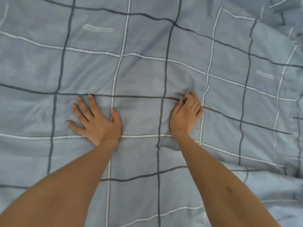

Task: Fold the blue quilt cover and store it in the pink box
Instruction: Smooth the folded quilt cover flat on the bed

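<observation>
- The left hand [96, 123] lies flat, fingers spread, pressing the soft blue quilt cover [141, 72], gridded with dark and white lines.
- The right hand [186, 113] pinches a puckered bunch of it in curled fingers.
- The cover spreads beyond both hands and is rumpled far right; its long axis cannot be told.

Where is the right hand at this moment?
In the head view, the right hand lies right of centre on the blue quilt cover, pinching a bunch of fabric at a dark stripe; the left hand rests flat to its left.
</observation>
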